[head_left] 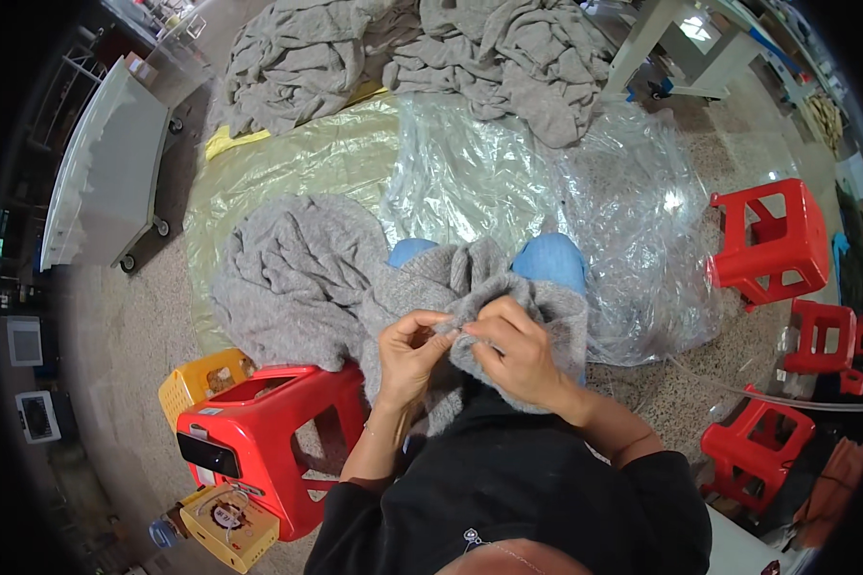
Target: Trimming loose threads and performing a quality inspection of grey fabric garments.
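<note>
Over the lap, left hand (pixel 408 353) and right hand (pixel 513 350) each pinch the grey knit garment (pixel 470 278) in a tight grip.

- A red plastic stool (pixel 259 436) stands near on the left, a dark phone (pixel 208 454) lying on its seat edge.
- A yellow basket (pixel 201 379) sits just behind the stool.
- A small yellow box (pixel 228 525) lies near, beside the stool's leg.
- Clear plastic sheeting (pixel 547 192) covers the floor ahead.
- A heap of grey cloth (pixel 422 57) lies far, past the sheeting.
- More red stools (pixel 772 240) stand on the right.
- A white cart on wheels (pixel 105 172) stands far left.
</note>
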Available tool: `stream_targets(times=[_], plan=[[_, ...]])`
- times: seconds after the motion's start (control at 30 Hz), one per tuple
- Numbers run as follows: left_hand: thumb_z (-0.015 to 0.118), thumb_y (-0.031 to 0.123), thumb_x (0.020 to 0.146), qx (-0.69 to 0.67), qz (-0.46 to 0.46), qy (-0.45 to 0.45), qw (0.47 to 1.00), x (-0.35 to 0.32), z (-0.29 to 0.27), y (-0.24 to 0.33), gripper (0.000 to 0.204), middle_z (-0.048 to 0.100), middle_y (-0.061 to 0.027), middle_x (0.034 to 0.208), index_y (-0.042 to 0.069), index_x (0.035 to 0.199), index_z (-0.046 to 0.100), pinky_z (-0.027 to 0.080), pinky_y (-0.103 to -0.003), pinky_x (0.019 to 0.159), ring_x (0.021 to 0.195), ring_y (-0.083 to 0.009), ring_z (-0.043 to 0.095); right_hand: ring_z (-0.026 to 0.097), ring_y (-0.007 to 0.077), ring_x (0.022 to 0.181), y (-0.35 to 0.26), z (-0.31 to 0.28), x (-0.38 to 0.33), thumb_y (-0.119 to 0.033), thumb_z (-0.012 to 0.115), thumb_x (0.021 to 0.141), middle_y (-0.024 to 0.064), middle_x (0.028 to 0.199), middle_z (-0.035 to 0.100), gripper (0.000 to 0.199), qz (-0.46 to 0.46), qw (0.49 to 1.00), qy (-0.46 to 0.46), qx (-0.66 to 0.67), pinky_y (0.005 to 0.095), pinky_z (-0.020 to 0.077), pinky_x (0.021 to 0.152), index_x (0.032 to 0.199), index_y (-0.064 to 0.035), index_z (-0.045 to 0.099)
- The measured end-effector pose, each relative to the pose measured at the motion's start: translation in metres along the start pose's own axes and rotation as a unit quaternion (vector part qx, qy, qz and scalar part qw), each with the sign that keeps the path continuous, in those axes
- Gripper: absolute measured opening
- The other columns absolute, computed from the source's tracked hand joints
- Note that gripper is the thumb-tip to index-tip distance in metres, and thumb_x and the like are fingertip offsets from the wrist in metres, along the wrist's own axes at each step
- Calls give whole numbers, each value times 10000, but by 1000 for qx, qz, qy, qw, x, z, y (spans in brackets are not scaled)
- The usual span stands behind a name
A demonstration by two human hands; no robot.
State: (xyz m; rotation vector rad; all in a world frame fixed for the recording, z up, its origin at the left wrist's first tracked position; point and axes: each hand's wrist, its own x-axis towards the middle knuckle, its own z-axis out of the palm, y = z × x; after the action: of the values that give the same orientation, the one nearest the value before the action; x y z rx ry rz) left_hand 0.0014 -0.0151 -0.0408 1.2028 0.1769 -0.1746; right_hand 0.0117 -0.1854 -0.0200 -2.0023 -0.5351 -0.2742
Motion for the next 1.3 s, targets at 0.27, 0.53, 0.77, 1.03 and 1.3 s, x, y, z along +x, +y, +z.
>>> stream_targets(times=[0.27, 0.53, 0.77, 1.03, 1.3], plan=[[574, -116, 775, 139, 41, -26, 989, 3, 2, 7, 188, 632, -41, 923, -21, 927, 631, 452, -206, 715, 816, -88, 579, 609, 340, 760, 10, -18, 23, -49, 619, 746, 153, 845, 590, 254, 31, 984, -159, 77, 414, 476, 646, 979, -15, 527], [577, -101, 783, 296, 186, 86, 933, -11, 18, 1, 136, 629, -79, 836, -24, 889, 611, 448, -224, 703, 777, -98, 570, 583, 323, 585, 5, 8, 5, -14, 626, 717, 144, 728, 574, 153, -19, 999, -38, -21, 369, 452, 494, 853, 2, 558], [550, -125, 766, 239, 182, 24, 953, -7, 20, -6, 324, 624, -79, 956, 5, 1054, 621, 431, -220, 686, 829, -122, 558, 579, 281, 596, 3, 22, -2, 35, 625, 709, 102, 722, 530, 178, -19, 993, 106, -42, 352, 469, 506, 873, -23, 588], [606, -24, 815, 281, -37, 23, 959, 17, -54, -21, 153, 607, 7, 800, 9, 961, 635, 387, -195, 620, 692, -45, 471, 586, 281, 705, 53, -35, -9, -37, 680, 739, 101, 832, 567, 184, 76, 982, -132, -108, 337, 471, 621, 911, -25, 616], [652, 99, 848, 180, -47, 22, 982, 6, -54, 0, 71, 591, 36, 760, 35, 833, 623, 390, -190, 591, 641, -31, 488, 565, 167, 846, 56, -61, -4, 87, 499, 700, 70, 852, 563, 275, 232, 973, 9, -9, 274, 445, 759, 940, -11, 591]])
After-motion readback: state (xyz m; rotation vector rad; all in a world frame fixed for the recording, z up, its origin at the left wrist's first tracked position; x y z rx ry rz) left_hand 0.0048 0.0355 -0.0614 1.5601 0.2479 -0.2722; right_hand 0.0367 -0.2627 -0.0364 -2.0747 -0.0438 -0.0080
